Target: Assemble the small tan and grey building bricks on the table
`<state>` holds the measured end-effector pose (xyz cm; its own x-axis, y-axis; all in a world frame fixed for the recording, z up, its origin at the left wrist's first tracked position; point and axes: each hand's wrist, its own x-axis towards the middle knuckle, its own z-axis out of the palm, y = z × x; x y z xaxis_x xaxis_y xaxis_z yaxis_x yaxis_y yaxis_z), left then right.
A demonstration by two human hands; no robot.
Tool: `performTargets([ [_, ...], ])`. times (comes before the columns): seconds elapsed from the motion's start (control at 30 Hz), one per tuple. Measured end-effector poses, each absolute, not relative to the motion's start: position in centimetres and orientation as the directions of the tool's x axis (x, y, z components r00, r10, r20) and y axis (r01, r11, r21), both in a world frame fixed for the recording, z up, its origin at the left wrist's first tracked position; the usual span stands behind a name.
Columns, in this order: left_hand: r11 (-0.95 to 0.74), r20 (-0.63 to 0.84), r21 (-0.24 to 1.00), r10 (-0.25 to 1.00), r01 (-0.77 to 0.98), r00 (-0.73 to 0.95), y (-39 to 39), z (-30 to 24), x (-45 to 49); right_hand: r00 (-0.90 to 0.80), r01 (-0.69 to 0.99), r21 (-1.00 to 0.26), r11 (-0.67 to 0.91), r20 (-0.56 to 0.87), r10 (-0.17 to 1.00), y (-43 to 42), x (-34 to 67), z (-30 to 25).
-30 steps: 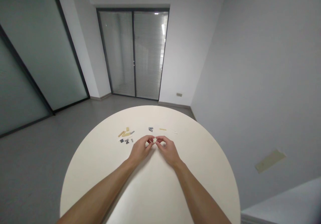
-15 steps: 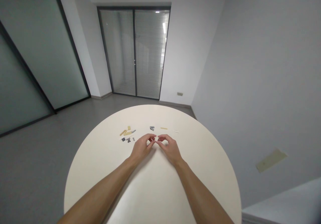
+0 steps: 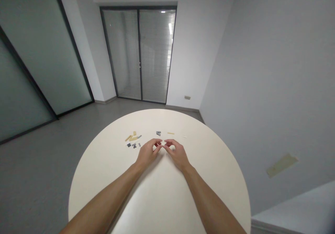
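Observation:
My left hand (image 3: 147, 153) and my right hand (image 3: 176, 154) meet fingertip to fingertip over the far middle of a round cream table (image 3: 110, 178). Both pinch a very small pale piece (image 3: 161, 145) between thumbs and forefingers; it is too small to name. Just left of my left hand lies a cluster of small tan and grey pieces (image 3: 133, 140). Beyond my fingertips sit a small grey piece (image 3: 158, 133), a thin tan strip (image 3: 170, 133) and a tiny white piece (image 3: 184, 136).
The table stands in a bare room with a grey floor. Glass doors with blinds (image 3: 140, 56) are straight ahead, a frosted glass partition (image 3: 31, 63) is to the left and a white wall to the right. A pale surface (image 3: 300, 209) shows at the bottom right.
The hands stay joined at the fingertips and have barely shifted; only the view has moved slightly.

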<state>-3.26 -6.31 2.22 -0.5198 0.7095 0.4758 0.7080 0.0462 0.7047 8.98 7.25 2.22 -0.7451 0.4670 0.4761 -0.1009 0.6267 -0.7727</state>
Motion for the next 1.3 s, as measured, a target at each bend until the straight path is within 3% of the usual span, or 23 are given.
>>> performTargets([
  [0.6, 0.063, 0.492, 0.611, 0.751, 0.789, -0.441, -6.33, 1.88, -3.48, -0.768, -0.079, -0.728, 0.681, 0.480, 0.424, 7.63, 9.00, 1.90],
  [1.3, 0.038, 0.456, 0.632, 0.789, 0.774, -0.412, -6.70, 2.48, -3.80, -0.783, -0.059, -0.736, 0.674, 0.453, 0.426, 7.64, 8.78, 1.63],
])
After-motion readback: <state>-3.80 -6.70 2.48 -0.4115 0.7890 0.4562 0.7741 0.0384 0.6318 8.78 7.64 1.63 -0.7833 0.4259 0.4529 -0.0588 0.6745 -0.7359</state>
